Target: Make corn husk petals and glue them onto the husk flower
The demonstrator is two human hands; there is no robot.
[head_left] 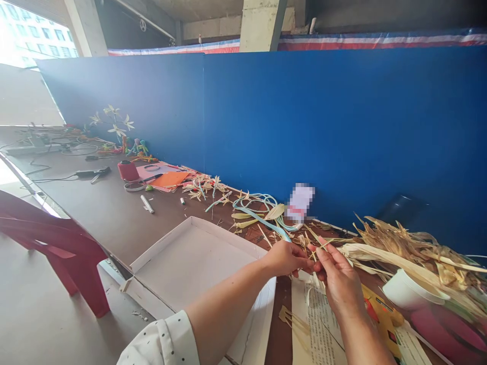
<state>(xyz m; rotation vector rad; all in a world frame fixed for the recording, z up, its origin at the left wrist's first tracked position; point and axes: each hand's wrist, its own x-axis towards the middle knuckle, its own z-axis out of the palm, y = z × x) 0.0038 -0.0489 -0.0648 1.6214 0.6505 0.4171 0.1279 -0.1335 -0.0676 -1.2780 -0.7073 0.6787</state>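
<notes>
Above the printed paper at the table's front right, my left hand (pixel 286 259) and my right hand (pixel 339 276) come together, fingertips almost touching. Both are closed in a pinch around thin pale strips of dried husk (pixel 323 246), which poke out above the fingers. The strips' exact shape is partly hidden by the fingers. Just behind my left hand lies a light-blue wrapped stem (pixel 280 231). To the right of my right hand spreads a pile of dried corn husks (pixel 403 243). Under my hands lies a sheet of printed paper (pixel 323 324).
An open white box lid (pixel 213 243) lies left of my hands. A white cup (pixel 411 290) and a yellow glue gun (pixel 382 319) sit at right. Husk flowers (pixel 201 186), orange paper (pixel 167 179) and a red thread spool (pixel 128 171) line the blue partition (pixel 304 116). A red chair (pixel 57 243) stands left.
</notes>
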